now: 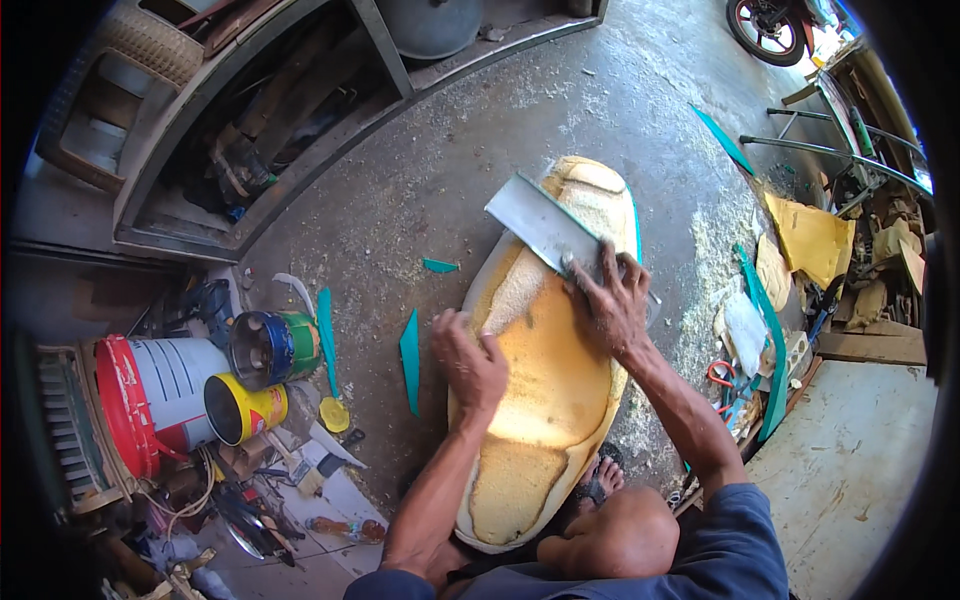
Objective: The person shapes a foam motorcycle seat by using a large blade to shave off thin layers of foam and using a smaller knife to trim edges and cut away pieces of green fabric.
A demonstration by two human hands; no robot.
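Observation:
A long yellow foam pad (540,390), shaped like a seat, lies lengthwise before me, its pale surface roughened toward the top and along the left. My right hand (615,300) grips the lower right end of a flat grey plate (535,215) with a green edge, which lies slantwise across the pad's upper part. My left hand (465,355) is curled at the pad's left edge, fingers bent inward; whatever is between its fingertips, if anything, I cannot make out. My sandalled foot (600,480) shows beside the pad, low on the right.
Green offcuts (410,365) and pale crumbs litter the floor. Buckets (150,400), tins (240,410) and tools crowd the left. A metal-framed cabinet (390,40) borders the upper left. Yellow sheets (805,235), scraps, scissors (720,372) and a board (840,470) are at the right; a motorbike wheel (770,30) is beyond.

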